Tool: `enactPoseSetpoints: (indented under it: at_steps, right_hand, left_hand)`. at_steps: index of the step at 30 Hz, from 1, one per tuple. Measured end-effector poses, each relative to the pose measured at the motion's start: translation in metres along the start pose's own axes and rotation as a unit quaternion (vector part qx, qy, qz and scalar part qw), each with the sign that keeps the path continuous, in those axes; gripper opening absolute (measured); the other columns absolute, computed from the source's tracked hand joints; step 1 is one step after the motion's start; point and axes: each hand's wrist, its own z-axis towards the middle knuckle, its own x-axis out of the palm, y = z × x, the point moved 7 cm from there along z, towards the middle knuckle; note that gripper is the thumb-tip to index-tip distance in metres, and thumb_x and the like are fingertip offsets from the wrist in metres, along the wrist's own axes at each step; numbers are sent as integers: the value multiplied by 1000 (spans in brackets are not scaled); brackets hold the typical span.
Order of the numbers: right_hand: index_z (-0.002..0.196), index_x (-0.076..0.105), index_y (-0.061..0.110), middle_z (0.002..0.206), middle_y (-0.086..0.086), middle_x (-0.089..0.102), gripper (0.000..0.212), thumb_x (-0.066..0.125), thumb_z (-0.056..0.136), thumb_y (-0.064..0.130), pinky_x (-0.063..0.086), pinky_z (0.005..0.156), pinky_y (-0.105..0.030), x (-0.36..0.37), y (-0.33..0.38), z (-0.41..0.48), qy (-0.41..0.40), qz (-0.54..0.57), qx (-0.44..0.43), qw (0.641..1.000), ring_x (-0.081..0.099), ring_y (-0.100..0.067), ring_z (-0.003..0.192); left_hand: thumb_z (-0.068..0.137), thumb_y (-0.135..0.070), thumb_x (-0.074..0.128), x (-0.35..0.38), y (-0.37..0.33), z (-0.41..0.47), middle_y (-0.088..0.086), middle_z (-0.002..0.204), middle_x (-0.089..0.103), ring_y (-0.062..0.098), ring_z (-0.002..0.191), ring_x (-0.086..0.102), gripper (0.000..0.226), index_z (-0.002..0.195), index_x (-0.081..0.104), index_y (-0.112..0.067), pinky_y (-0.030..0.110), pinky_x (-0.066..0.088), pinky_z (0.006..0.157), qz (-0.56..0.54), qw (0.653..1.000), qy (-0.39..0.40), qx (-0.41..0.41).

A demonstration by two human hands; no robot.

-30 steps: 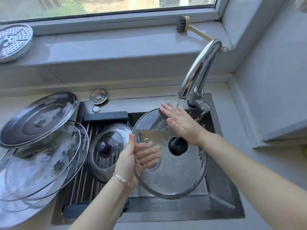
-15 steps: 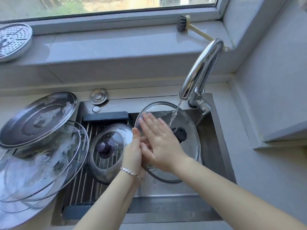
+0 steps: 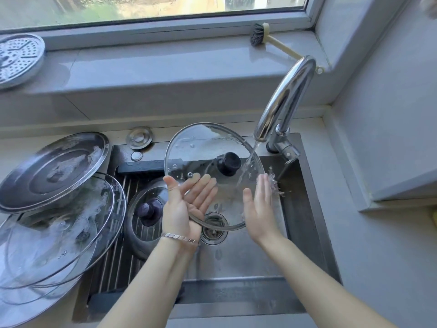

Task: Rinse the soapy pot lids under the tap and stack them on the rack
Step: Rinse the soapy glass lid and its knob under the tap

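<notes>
Sink basin (image 3: 248,261) open in front; tap (image 3: 286,95) arches at right; soapy lids (image 3: 54,209) crowd the left

The right hand (image 3: 259,209) has slid across the glass lid (image 3: 201,147) to its right rim.

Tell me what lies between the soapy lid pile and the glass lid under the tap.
Head view: a smaller lid with a dark knob, lying on the rack, plus the left hand supporting the glass lid.
</notes>
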Motion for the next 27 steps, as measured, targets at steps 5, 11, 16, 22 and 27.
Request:
enactPoseSetpoints:
  at_steps: [5, 11, 16, 22, 27]
  right_hand:
    - [147, 9, 6, 156, -9, 7, 68, 12, 96, 51, -5, 117, -38, 18, 47, -37, -19, -146, -257, 955, 0, -19, 145]
    - [149, -3, 12, 158, -2, -8, 64, 14, 98, 48, -7, 118, -29, -11, -17, 19, -17, 77, 53, 995, -10, -9, 144]
    - [96, 58, 18, 112, -11, 53, 48, 19, 89, 45, 31, 95, -38, -35, -65, 38, -86, 87, 205, 971, 43, -24, 114]
    - [117, 48, 30, 88, 10, 53, 27, 38, 95, 42, 45, 72, -33, -54, 24, 10, 48, -16, -96, 994, 55, -15, 82]
    - [83, 45, 21, 57, 8, 47, 23, 40, 95, 40, 34, 51, -30, -51, 34, 8, 12, -18, -90, 996, 50, -14, 56]
  left_hand:
    - [90, -54, 33, 8, 8, -8, 14, 83, 72, 21, 70, 72, 57, 87, 59, -3, 31, 59, 70, -10, 1000, -13, -3]
    - [90, -51, 32, 8, 8, -19, 13, 71, 73, 23, 66, 72, 58, 85, 58, 0, 33, 59, 65, 6, 1000, -1, -8]
    - [92, -46, 32, 2, 9, -29, 17, 68, 72, 26, 63, 72, 58, 84, 57, 5, 35, 60, 61, 66, 997, 14, -27]
    - [93, -44, 34, -3, 11, -31, 17, 66, 72, 27, 61, 71, 57, 82, 58, 5, 34, 60, 57, 123, 992, 14, -40]
    - [93, -46, 34, -5, 13, -32, 18, 65, 71, 28, 59, 71, 58, 81, 57, 5, 33, 59, 53, 112, 993, -3, -43]
